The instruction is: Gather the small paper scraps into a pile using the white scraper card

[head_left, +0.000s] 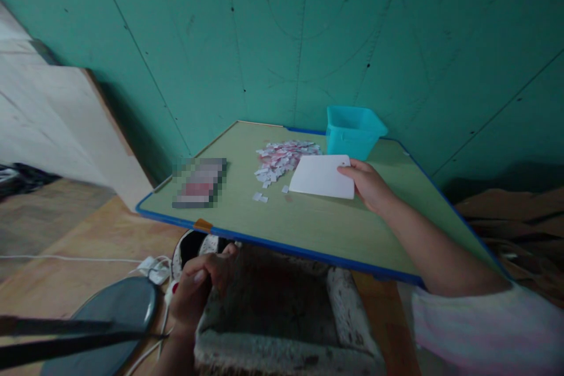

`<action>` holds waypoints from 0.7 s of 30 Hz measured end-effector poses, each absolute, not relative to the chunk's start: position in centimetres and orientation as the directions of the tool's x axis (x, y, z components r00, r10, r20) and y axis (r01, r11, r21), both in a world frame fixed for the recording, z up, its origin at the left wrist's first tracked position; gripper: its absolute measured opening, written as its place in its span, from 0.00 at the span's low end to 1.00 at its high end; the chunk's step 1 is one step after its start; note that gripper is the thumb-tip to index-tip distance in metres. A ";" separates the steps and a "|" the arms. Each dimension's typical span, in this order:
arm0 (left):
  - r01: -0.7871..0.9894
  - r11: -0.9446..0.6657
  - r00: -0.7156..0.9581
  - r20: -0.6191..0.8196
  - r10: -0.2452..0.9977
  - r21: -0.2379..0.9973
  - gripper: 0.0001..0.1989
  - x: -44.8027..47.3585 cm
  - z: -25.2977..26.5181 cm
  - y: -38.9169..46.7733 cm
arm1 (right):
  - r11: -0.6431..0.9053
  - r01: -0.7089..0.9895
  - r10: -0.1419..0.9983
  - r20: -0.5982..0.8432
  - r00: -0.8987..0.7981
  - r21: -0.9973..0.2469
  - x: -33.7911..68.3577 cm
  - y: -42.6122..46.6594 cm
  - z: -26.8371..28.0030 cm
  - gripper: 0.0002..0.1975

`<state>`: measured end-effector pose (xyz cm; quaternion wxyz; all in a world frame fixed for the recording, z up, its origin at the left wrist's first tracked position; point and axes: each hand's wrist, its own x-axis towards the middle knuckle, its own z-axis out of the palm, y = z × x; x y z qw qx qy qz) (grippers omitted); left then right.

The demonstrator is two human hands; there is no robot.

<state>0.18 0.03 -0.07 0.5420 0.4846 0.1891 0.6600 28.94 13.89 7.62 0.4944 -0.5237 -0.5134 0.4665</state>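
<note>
Fingers of the right hand point(370, 185) pinch the right edge of a white card point(319, 176), thumb on top and the others mostly hidden behind it; fingers of the left hand point(198, 285) are bent inward, and whether they hold anything cannot be told. Beyond both sets of fingers rises a green wall point(291, 23). Between it and the left fingers spreads a pale, blue-edged table point(247, 220), its surface under the right fingers. Left of the left fingers, nearer the wearer, is a round grey disc point(114, 305). Just beyond the right fingers, a turquoise bin point(352, 138) stands on the table by the wall. Past the left fingers, on the table, lies a pixelated rectangular object point(200, 182). The card reaches leftward from the right fingers. Beyond its left end is a heap of whitish and pink paper slips point(286, 153); a few loose slips point(259, 197) lie farther left of those fingers.
</note>
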 end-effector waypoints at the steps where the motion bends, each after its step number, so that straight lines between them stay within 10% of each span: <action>1: -0.529 -0.335 0.055 0.426 0.903 0.780 0.12 0.2 -0.1 0.0 | 0.006 0.076 1.000 0.008 0.026 -0.997 28.8 13.8 7.7 0.11; 21: -0.475 -0.300 0.066 0.373 0.925 0.827 0.12 -0.7 -0.8 -0.1 | -0.037 0.224 0.999 -0.040 -0.010 -0.974 29.9 14.5 7.3 0.14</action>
